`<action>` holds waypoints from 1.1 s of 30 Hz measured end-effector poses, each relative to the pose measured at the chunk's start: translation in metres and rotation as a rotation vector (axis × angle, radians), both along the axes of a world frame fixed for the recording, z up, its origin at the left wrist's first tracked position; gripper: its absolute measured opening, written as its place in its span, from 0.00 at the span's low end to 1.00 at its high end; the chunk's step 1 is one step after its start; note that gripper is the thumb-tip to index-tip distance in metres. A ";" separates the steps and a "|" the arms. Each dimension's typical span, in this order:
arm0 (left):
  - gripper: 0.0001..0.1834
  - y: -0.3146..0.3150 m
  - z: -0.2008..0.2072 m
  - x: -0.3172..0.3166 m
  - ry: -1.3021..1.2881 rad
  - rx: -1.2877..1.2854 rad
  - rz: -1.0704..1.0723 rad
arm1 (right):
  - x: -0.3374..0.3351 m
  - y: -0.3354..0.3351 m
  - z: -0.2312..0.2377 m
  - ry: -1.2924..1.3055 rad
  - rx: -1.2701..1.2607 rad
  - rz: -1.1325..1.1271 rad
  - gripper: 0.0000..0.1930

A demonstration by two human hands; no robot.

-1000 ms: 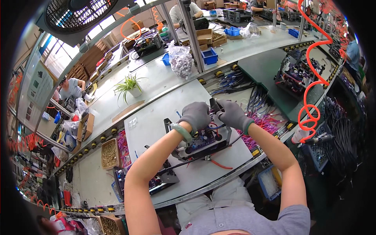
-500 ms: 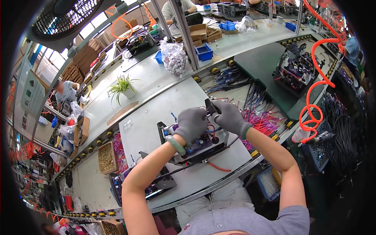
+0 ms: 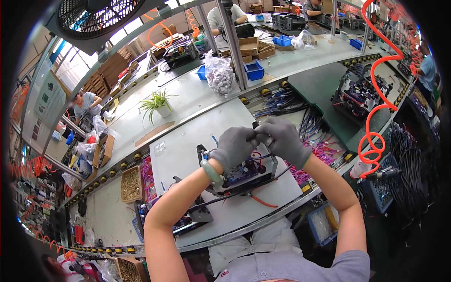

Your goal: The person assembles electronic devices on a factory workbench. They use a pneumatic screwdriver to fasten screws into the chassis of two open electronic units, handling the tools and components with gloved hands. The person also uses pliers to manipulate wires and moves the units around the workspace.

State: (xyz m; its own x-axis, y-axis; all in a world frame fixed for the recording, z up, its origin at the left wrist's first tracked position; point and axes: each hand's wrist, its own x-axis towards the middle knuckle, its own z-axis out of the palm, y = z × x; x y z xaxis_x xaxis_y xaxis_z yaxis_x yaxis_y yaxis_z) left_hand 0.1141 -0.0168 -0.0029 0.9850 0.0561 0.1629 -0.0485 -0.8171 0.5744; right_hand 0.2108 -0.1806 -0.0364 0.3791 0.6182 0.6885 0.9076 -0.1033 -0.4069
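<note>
Both my hands wear grey gloves and meet above an open electronics chassis (image 3: pixel 249 175) with a purple circuit board, wires and a black frame. My left hand (image 3: pixel 234 149) is closed in a pinch at the chassis's far side; its fingers hide what they hold. Close beside it, my right hand (image 3: pixel 285 143) has its fingers curled round a small black part (image 3: pixel 255 125), of which only the tip shows. A thick black cable (image 3: pixel 244 191) runs along the chassis's near side. An orange-red tube (image 3: pixel 264 202) pokes out below it.
A second chassis (image 3: pixel 199 215) lies at the near left. Bundled pink wires (image 3: pixel 314 164) lie right of the pale board (image 3: pixel 176 141). An orange coiled hose (image 3: pixel 371 136) hangs at the right. Beyond stand a potted plant (image 3: pixel 162 108), a bag of white parts (image 3: pixel 219 77) and a blue bin (image 3: pixel 254 70).
My right hand has turned over and drawn closer to the left, now covering most of the black part. The whole view has shifted slightly.
</note>
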 end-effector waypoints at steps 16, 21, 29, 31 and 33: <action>0.07 0.002 -0.050 0.004 -0.165 0.293 0.124 | 0.010 0.016 -0.028 0.489 -0.511 -0.180 0.17; 0.05 0.002 -0.062 0.018 -0.217 0.408 0.022 | 0.004 0.018 -0.032 0.460 -0.483 -0.238 0.14; 0.06 0.003 -0.043 0.009 -0.071 0.408 0.051 | 0.004 0.013 -0.032 0.459 -0.389 -0.191 0.13; 0.07 0.006 -0.046 0.005 -0.124 0.329 0.053 | 0.002 0.012 -0.026 0.459 -0.417 -0.208 0.13; 0.07 0.006 -0.046 0.007 -0.117 0.365 0.043 | 0.000 0.015 -0.025 0.466 -0.428 -0.225 0.13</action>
